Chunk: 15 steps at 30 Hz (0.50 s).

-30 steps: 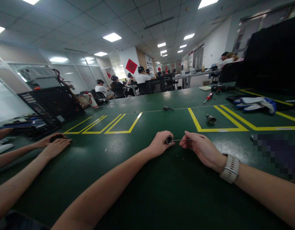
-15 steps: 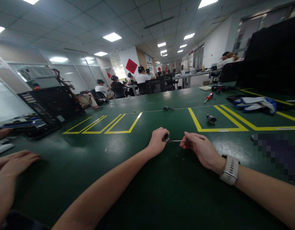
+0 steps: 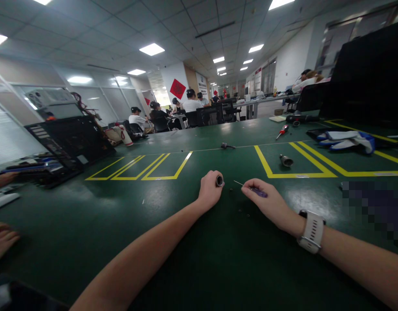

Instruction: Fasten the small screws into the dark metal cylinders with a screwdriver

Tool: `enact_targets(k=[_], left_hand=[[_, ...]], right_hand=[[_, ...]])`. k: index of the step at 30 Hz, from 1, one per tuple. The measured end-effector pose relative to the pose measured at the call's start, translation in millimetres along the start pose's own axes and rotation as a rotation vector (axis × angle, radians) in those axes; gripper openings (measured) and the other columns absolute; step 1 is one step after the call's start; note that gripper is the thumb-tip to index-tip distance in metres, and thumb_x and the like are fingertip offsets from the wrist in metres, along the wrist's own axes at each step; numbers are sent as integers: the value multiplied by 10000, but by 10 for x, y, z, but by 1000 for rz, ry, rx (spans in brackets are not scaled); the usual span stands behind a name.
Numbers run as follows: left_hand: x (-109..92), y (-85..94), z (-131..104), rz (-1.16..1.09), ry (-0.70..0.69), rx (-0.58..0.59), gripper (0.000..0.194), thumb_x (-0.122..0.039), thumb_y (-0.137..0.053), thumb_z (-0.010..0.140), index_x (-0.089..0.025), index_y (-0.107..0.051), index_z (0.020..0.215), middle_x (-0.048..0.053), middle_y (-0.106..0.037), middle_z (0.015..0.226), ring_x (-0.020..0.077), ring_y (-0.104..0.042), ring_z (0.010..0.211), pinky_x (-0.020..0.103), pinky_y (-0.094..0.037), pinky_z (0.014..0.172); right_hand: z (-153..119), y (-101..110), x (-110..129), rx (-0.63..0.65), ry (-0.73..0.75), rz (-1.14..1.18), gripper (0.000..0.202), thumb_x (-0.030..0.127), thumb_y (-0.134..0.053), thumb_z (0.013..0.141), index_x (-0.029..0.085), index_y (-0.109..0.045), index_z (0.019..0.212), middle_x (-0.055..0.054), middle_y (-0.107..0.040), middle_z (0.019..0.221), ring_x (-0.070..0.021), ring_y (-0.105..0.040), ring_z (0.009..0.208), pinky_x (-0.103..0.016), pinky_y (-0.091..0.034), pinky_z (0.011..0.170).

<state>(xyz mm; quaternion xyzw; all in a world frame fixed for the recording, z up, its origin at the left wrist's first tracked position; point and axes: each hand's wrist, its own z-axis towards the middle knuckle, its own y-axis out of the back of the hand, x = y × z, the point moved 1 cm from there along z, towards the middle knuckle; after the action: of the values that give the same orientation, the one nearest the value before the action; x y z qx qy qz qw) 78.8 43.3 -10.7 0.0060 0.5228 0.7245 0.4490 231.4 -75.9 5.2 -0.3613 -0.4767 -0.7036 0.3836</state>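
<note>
My left hand (image 3: 210,186) is closed around a hollow metal cylinder (image 3: 219,181), its round open end facing me. My right hand (image 3: 262,195) grips a thin-shafted screwdriver (image 3: 260,192) with a purple handle. The shaft points left toward the cylinder, and its tip is apart from it. A tiny dark part (image 3: 231,189) lies on the green table between my hands. Nearer to me are two small rings or nuts (image 3: 240,211), too small to make out clearly. A watch with a pale strap (image 3: 312,232) is on my right wrist.
A metal sleeve (image 3: 286,160) lies inside yellow tape lines at right. Beyond are a dark metal part (image 3: 227,146), a red screwdriver (image 3: 282,132) and work gloves (image 3: 346,140). A black monitor (image 3: 364,77) stands far right. Another person's hand (image 3: 4,239) rests at left.
The screwdriver tip has drawn back from the cylinder, and its handle now shows. My left hand has shifted slightly left. The tiny dark part shows on the table. The co-worker's hand moved left.
</note>
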Motion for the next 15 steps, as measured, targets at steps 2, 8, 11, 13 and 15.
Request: enact_targets(k=[2,8,11,13,15], left_hand=[[56,-1,15,-26,92,-100,86,-138,-594,731,-172,-523,766,-7,-523,787,132,-497,732,274,-410,677],[168,21,48,-97,254,-393,105,-145,-594,732,-180,-506,779,-3,-508,791,138,-503,732,288,-424,692],[148,35,47,-102,244,-425,100,-155,-590,737,-184,-503,779,1,-511,798,145,-509,742,298,-432,706],[126,43,42,-96,248,-424,103,-155,-593,735,-183,-500,771,4,-512,801,148,-515,748,302,-436,712],[110,46,36,-85,254,-414,107,-158,-596,734,-182,-497,768,5,-512,802,150,-519,755,304,-439,718]], right_hand=[[-13,-12,31,124,188,-232,142,291,-486,853,202,-596,843,-58,-587,868,-202,-534,774,-350,-426,668],[-60,-94,87,380,596,-715,131,308,-505,860,191,-565,859,-70,-566,913,-212,-501,785,-360,-429,673],[-12,-128,71,356,628,-777,137,307,-488,871,188,-553,857,-77,-561,906,-215,-499,791,-352,-427,672],[42,-140,45,335,625,-795,143,308,-480,875,186,-553,864,-85,-560,913,-218,-499,801,-352,-423,676],[106,-147,7,317,607,-787,135,297,-480,875,184,-555,872,-88,-560,918,-221,-499,810,-355,-419,682]])
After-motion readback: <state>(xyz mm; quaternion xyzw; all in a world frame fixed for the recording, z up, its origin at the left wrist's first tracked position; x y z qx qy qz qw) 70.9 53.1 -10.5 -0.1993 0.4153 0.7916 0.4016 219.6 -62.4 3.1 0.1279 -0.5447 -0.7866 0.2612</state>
